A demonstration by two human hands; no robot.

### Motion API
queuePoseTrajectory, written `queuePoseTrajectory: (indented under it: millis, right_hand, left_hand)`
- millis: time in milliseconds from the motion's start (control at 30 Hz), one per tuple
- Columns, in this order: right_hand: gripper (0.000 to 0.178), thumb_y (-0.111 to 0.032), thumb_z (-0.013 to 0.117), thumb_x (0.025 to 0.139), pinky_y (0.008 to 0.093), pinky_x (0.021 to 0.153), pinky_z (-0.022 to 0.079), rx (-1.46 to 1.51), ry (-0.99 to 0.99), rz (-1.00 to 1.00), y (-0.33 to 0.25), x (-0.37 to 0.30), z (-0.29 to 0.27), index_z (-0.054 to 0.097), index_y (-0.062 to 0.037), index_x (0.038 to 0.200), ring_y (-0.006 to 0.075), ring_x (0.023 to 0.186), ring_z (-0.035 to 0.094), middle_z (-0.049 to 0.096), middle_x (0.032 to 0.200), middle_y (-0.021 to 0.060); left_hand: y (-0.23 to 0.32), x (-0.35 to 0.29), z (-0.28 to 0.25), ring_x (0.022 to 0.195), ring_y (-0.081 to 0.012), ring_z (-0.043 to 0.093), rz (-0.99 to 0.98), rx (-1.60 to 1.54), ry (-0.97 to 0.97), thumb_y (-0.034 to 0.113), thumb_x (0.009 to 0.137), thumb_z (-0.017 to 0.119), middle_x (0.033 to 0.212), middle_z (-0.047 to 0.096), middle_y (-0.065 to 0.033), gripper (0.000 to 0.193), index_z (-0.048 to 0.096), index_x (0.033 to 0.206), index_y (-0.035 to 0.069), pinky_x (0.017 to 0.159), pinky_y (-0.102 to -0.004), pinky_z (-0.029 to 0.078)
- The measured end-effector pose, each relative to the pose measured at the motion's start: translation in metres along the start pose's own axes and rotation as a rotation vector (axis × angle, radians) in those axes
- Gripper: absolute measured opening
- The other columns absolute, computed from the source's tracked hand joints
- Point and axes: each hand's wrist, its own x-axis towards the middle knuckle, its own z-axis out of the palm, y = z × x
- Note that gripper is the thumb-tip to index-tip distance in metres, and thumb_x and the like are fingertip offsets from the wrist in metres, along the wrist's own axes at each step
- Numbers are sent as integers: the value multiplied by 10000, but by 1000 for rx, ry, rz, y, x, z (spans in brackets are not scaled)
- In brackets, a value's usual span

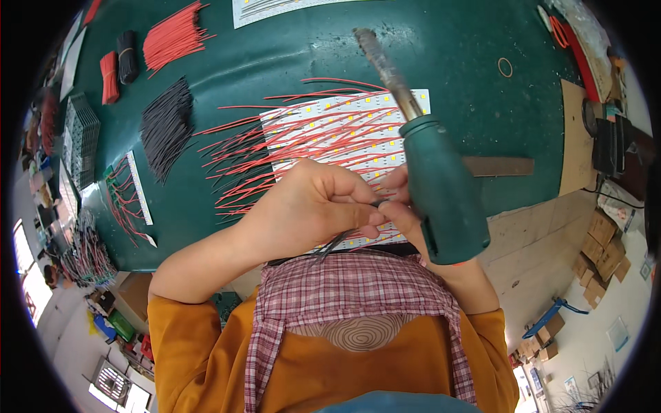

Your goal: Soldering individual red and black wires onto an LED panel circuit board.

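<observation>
My left hand (310, 199) is closed, its thumb and fingers pinching short black wires (335, 242) whose loose ends trail below toward the apron. Meeting it fingertip to fingertip, my right hand (403, 210) pinches the other end of the black wires. A soldering iron (451, 193) with a thick green handle covers most of the right hand; its darkened metal rod points up and left. What holds the iron up is hidden. Under both hands lies a white LED panel (420, 102) with yellow chips, and many red wires (241, 180) and black ones stretch across it and past its left edge.
To the left lie a pile of black wires (166, 127), a pile of red wires (175, 36), wire bundles (127, 58) and a wired LED strip (139, 187). Right of the panel is a brown bar (502, 166). A rubber band (505, 67) rests on the green table (468, 41).
</observation>
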Motion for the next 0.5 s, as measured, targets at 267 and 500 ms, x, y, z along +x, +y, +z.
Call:
queuePoseTrajectory:
  millis: [267, 500]
  right_hand:
    - [260, -144, 639, 919, 396, 836, 555, 197, -105, -288, -20, 30, -27, 527, -60, 1138, 251, 903, 673, 641, 1039, 151]
    - [317, -143, 652, 911, 508, 1017, 511, 3, -152, -212, -29, 72, -4, 565, -30, 1194, 352, 1241, 585, 631, 1221, 210]
  left_hand:
    - [12, -17, -28, 763, -240, 640, 763, 1021, 401, 22, 747, 719, 898, 733, -83, 105, 746, 843, 55, 688, -366, 504]
    - [-50, 16, -13, 972, -247, 609, 854, 1421, 565, 96, 705, 746, 1210, 694, -79, 190, 699, 884, 50, 796, -391, 463]
